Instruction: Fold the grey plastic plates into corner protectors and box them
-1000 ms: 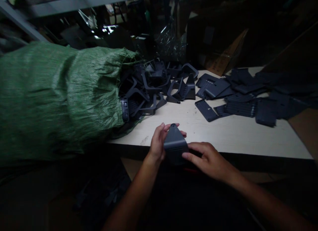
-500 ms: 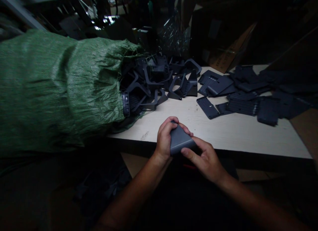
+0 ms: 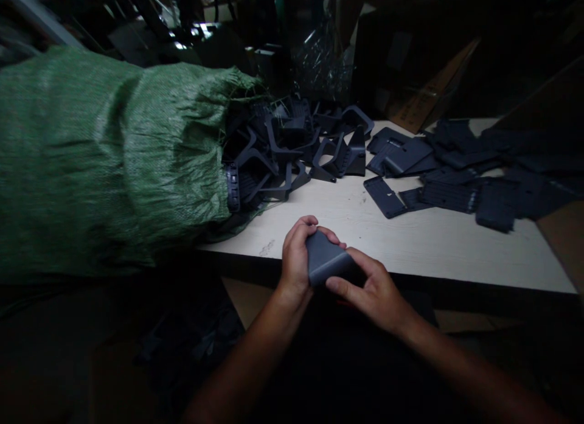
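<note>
The left grip curls closed around the grey part; the right grip pinches its near right end; uneven pressure could make it slip.

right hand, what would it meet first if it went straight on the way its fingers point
The right hand points up and leftward in the picture, so first the dark grey part it seems to hold. The left hand appears next in line, though depth is hard to judge.
</note>
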{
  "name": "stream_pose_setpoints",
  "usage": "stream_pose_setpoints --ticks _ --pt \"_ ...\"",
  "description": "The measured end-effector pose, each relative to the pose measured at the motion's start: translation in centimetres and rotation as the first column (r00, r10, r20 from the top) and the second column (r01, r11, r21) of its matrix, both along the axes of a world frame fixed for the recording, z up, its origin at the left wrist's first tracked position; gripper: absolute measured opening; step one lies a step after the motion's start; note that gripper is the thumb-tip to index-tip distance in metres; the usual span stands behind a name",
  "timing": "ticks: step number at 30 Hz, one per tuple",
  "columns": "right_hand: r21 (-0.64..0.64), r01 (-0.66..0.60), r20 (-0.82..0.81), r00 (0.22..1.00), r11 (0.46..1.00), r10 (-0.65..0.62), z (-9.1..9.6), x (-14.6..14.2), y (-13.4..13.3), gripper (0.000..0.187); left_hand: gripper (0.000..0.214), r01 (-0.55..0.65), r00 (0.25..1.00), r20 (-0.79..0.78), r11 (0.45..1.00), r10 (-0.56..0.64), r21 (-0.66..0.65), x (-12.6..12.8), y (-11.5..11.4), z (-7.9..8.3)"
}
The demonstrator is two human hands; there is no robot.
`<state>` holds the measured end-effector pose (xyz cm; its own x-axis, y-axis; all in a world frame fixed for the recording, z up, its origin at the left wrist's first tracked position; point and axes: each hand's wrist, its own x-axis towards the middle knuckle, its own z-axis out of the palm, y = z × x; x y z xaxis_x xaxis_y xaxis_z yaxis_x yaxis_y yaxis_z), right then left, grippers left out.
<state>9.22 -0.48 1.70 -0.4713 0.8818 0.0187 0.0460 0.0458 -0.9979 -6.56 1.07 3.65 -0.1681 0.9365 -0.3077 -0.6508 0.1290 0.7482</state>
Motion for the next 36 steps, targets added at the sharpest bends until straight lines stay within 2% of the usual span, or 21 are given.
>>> stream_pose_setpoints --ticks 3,6,10,13,17,19,21,23,24,26,27,28,29,30,31,32,33,35,36 --pt "-0.001 -0.106 0.058 0.993 0.994 0.106 -0.2 1.4 0.8 0.027 0.021 -0.011 0.999 0.05 0.998 0.014 -0.066 -0.7 0.1 -0.3" --pt "-0.024 -0.208 0.087 0.974 0.978 0.209 -0.6 2.2 1.2 0.029 0.023 0.011 0.993 0.119 0.992 0.004 -0.124 -1.3 0.0 -0.3" --pt "0.033 -0.225 0.124 0.968 0.974 0.22 -0.9 1.8 1.0 0.033 0.024 0.025 0.982 0.186 0.981 0.011 -0.19 -1.9 -0.1 -0.6" --pt "-0.025 -0.271 0.086 0.958 0.962 0.272 -0.9 0.8 0.8 0.035 0.026 0.025 0.983 0.181 0.976 0.015 -0.217 -2.7 -0.7 -1.1" --pt "-0.066 -0.328 0.112 0.936 0.942 0.334 -1.4 0.1 0.8 0.035 0.024 0.019 0.996 0.084 0.983 -0.004 -0.184 -4.9 -2.9 -1.3" --pt "-0.061 -0.314 0.169 0.932 0.948 0.32 -2.1 0.3 1.2 0.035 0.017 0.042 0.998 -0.048 0.989 -0.049 -0.139 -6.7 -4.6 -0.9" --pt "-0.098 -0.26 0.18 0.945 0.961 0.274 -2.9 0.8 2.0 0.038 0.011 0.102 0.962 -0.239 0.986 -0.131 -0.128 -9.1 -6.8 -0.6" --pt "-0.152 -0.187 0.163 0.964 0.971 0.211 -3.8 1.8 3.1 0.043 0.015 0.174 0.862 -0.44 0.962 -0.252 -0.212 -12.3 -9.4 -0.7" --pt "-0.176 -0.157 0.154 0.971 0.972 0.185 -4.2 2.3 3.6 0.047 0.018 0.198 0.764 -0.551 0.935 -0.336 -0.295 -14.1 -10.8 -1.0" --pt "-0.208 -0.111 0.149 0.978 0.972 0.144 -5.1 3.5 4.7 0.051 0.029 0.209 0.494 -0.708 0.859 -0.505 -0.467 -18.2 -13.4 -2.3" --pt "-0.217 -0.092 0.151 0.981 0.972 0.126 -5.6 4.1 5.2 0.053 0.032 0.14 0.367 -0.733 0.813 -0.573 -0.565 -20.2 -14.6 -3.1" --pt "-0.227 -0.071 0.154 0.982 0.971 0.108 -6.0 4.7 5.6 0.055 0.034 -0.007 0.255 -0.74 0.764 -0.623 -0.646 -22.0 -15.5 -3.8" --pt "-0.236 -0.05 0.156 0.984 0.97 0.089 -6.4 5.1 6.0 0.057 0.041 -0.17 0.168 -0.715 0.695 -0.678 -0.699 -23.6 -16.1 -4.4" --pt "-0.245 -0.027 0.158 0.985 0.969 0.067 -6.8 5.5 6.3 0.059 0.048 -0.266 0.125 -0.7 0.656 -0.703 -0.707 -24.7 -16.5 -4.7" --pt "-0.255 -0.003 0.157 0.986 0.967 0.045 -7.1 5.7 6.5 0.061 0.055 -0.312 0.107 -0.716 0.661 -0.69 -0.683 -25.4 -16.4 -4.8" --pt "-0.266 0.021 0.155 0.988 0.964 0.022 -7.4 5.8 6.7 0.063 0.059 -0.307 0.108 -0.757 0.703 -0.644 -0.641 -25.5 -16.0 -4.5" --pt "-0.275 0.041 0.149 0.989 0.961 0.001 -7.6 5.8 6.8 0.065 0.06 -0.263 0.128 -0.813 0.771 -0.568 -0.58 -25.0 -15.3 -4.0" --pt "-0.28 0.074 0.133 0.99 0.957 -0.037 -7.8 5.7 6.9 0.067 0.058 -0.144 0.216 -0.899 0.898 -0.381 -0.415 -22.9 -12.9 -2.5" --pt "-0.277 0.086 0.125 0.991 0.957 -0.052 -7.8 5.6 6.8 0.068 0.056 -0.095 0.276 -0.907 0.931 -0.316 -0.353 -21.5 -11.3 -1.7"
